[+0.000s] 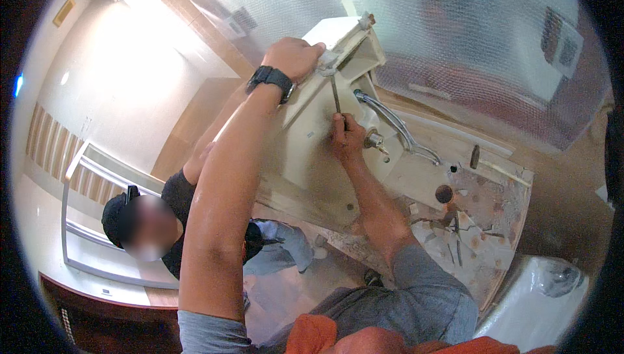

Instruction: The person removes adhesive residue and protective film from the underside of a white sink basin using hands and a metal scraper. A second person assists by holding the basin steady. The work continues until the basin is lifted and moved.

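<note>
A cream-coloured sink top [305, 149] stands tipped up, its underside toward me. My left hand [296, 58], with a black watch at the wrist, is closed over its upper edge. Beside my left thumb is a greyish lump [329, 62] stuck to the edge. My right hand [349, 136] is closed around a thin dark rod-like tool [336, 96]. The tool's upper end meets the edge just below the lump; its exact kind cannot be made out. Near my right hand are a metal drain fitting [374, 139] and braided hoses [395, 123].
A cabinet board [422, 182] with round holes and scattered debris [455, 234] lies at the right. Clear bubble sheeting [448, 42] hangs behind. Another person in a black cap [117, 217] is at the left, an arm raised behind mine. A plastic-wrapped white object [536, 295] stands lower right.
</note>
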`<state>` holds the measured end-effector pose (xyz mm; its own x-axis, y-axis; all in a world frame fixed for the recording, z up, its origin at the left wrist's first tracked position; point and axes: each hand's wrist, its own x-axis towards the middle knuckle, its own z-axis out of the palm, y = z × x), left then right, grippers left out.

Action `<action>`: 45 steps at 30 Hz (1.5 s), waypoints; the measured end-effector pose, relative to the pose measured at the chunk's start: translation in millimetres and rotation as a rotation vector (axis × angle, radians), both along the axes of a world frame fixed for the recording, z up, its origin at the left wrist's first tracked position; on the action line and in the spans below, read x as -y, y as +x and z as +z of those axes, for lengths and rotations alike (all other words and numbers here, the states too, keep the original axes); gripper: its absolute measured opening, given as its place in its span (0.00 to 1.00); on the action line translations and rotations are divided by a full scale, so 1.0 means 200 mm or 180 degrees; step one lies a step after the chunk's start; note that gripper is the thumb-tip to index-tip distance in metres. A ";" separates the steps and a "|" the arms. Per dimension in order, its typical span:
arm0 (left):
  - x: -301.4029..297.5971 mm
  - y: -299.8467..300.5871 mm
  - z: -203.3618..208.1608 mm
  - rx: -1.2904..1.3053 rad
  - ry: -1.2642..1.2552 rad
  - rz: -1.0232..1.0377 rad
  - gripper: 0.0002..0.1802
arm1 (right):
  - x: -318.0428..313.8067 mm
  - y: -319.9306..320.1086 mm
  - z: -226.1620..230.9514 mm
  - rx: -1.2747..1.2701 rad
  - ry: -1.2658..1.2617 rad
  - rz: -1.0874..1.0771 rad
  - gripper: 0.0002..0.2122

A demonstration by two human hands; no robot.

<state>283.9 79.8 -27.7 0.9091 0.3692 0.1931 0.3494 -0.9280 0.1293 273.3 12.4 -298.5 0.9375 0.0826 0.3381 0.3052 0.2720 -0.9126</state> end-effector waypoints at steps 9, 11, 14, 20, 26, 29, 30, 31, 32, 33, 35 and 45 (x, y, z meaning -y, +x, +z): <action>-0.04 0.01 -0.02 0.0087 0.0016 -0.0011 0.34 | 0.47 0.08 0.22 0.0416 -0.1465 0.0051 0.24; -0.05 0.02 -0.03 0.0149 0.0000 0.0010 0.34 | 0.46 0.11 0.18 0.0425 -0.1321 0.0178 0.24; -0.08 0.05 -0.02 -0.0027 0.0150 -0.0148 0.34 | 0.31 0.08 0.11 0.0230 -0.0851 0.0313 0.24; -0.10 0.01 -0.02 0.0058 -0.0006 0.0053 0.33 | 0.07 -0.01 0.05 0.0201 -0.0099 0.0232 0.22; -0.05 0.02 -0.08 0.0360 -0.0310 0.0222 0.30 | 0.05 0.01 0.04 0.0299 -0.0302 -0.0103 0.22; -0.03 0.00 -0.11 0.1264 -0.0265 0.0070 0.23 | 0.18 0.03 0.07 0.0230 -0.0908 0.0114 0.24; -0.02 -0.01 -0.11 0.1359 -0.0196 -0.0062 0.18 | 0.27 0.03 0.13 0.0299 -0.1118 0.0138 0.24; 0.02 -0.02 -0.12 0.1377 -0.0021 -0.0107 0.18 | 0.36 0.02 0.18 0.0343 -0.1332 0.0155 0.25; 0.05 -0.03 -0.13 0.1392 0.0153 -0.0147 0.18 | 0.44 0.00 0.24 0.0361 -0.1523 0.0068 0.26; 0.08 -0.05 -0.13 0.1403 0.0348 -0.0182 0.18 | 0.51 -0.01 0.30 0.0403 -0.1648 0.0081 0.26; 0.10 -0.09 -0.10 0.1169 0.1185 -0.0436 0.16 | 0.64 0.00 0.41 0.0504 -0.1901 0.0129 0.27; 0.37 -0.09 -0.01 -0.0128 0.1898 -0.0300 0.17 | 0.94 0.13 0.76 0.1276 -0.3102 0.0039 0.28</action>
